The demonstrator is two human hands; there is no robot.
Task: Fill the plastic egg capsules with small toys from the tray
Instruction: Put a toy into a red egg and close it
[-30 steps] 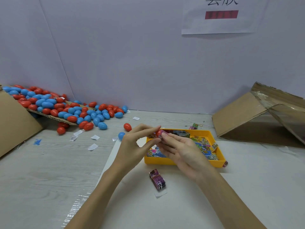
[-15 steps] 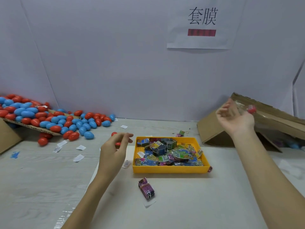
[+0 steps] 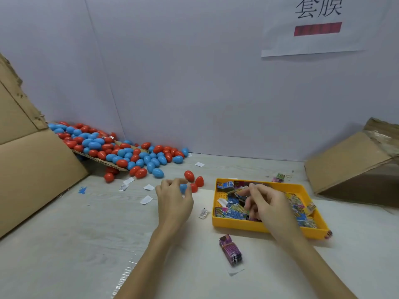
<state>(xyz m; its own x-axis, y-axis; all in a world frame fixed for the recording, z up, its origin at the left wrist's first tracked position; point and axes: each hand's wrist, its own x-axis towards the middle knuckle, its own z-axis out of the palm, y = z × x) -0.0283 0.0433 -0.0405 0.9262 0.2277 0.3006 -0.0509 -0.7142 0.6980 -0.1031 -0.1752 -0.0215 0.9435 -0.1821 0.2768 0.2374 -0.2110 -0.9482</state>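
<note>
We see the yellow tray (image 3: 267, 227), its long axis running left to right, with our right hand (image 3: 264, 203) over its toys (image 3: 232, 210), fingers curled, pinch unclear. Left of it, our left hand (image 3: 173, 199) pinches a blue egg capsule (image 3: 183, 188).

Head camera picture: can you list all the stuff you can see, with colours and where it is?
Egg capsules: dozens, red and blue, heaped far left.
Tray: one, yellow, centre right, full of small toys.
Toy packet: one, purple, in front of tray.
Cardboard boxes: two, brown, far left and far right.
Paper sign: one, white, on wall.
Left hand: at a blue capsule.
Right hand: over the tray, reaching into the toys.
</note>
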